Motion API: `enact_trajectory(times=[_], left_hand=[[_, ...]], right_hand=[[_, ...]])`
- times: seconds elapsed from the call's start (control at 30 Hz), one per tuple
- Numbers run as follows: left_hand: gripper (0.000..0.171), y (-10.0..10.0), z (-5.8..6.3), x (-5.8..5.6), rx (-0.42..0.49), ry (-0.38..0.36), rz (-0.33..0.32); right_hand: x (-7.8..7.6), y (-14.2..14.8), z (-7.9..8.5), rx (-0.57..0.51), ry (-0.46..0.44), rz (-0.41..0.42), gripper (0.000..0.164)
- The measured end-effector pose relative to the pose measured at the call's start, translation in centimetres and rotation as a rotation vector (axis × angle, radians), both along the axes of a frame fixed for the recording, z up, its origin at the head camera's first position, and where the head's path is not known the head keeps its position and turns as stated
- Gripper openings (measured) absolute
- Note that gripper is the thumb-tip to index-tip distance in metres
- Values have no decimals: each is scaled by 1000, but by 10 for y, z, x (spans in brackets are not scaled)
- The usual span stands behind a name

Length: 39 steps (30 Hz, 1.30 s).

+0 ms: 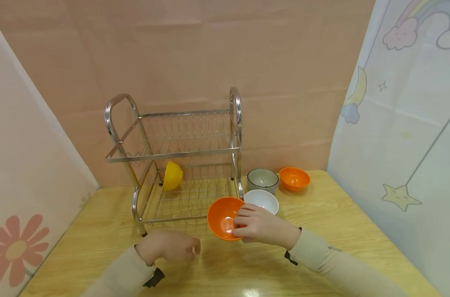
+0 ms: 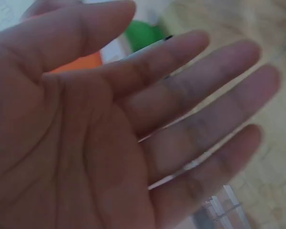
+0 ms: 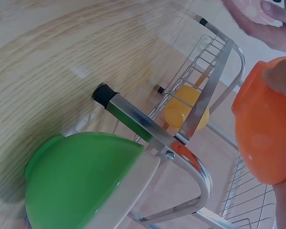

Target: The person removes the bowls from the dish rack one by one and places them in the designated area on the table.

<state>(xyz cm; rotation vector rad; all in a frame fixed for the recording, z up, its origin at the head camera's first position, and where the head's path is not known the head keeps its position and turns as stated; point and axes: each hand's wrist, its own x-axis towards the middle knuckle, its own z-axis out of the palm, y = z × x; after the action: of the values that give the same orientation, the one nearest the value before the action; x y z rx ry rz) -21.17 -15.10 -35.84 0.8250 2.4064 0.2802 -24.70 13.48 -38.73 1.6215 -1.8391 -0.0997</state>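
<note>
In the head view, my right hand (image 1: 264, 226) grips an orange bowl (image 1: 218, 214) by its right rim, in front of the rack's lower right corner. The bowl is tilted, its inside facing me. Left of it, my left hand (image 1: 171, 246) is held over the table with nothing in it; the left wrist view shows its palm and fingers (image 2: 181, 90) extended. A metal two-tier dish rack (image 1: 173, 155) stands behind both hands. On its lower tier, at the left, a yellow bowl (image 1: 172, 177) sits on its side.
Right of the rack stand a grey bowl (image 1: 263, 180), a second orange bowl (image 1: 294, 179) and a bowl with a white inside (image 1: 264, 199), green outside (image 3: 81, 176) in the right wrist view. Cloth walls (image 1: 284, 82) enclose the wooden table (image 1: 321, 222) at the back and sides.
</note>
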Motion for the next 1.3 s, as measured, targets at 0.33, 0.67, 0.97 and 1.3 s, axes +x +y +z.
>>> enact_trajectory(times=[0.33, 0.67, 0.97, 1.3], left_hand=[[21, 0, -2, -6, 37, -11, 17], [22, -1, -6, -8, 38, -22, 19], [21, -2, -2, -5, 24, -51, 46], [22, 0, -4, -4, 31, -38, 35]], right_hand=[[-1, -3, 2, 4, 19, 10, 18], [-1, 11, 13, -69, 72, 11, 25], [-5, 54, 37, -139, -36, -65, 10], [-34, 112, 50, -290, -33, -166, 22]])
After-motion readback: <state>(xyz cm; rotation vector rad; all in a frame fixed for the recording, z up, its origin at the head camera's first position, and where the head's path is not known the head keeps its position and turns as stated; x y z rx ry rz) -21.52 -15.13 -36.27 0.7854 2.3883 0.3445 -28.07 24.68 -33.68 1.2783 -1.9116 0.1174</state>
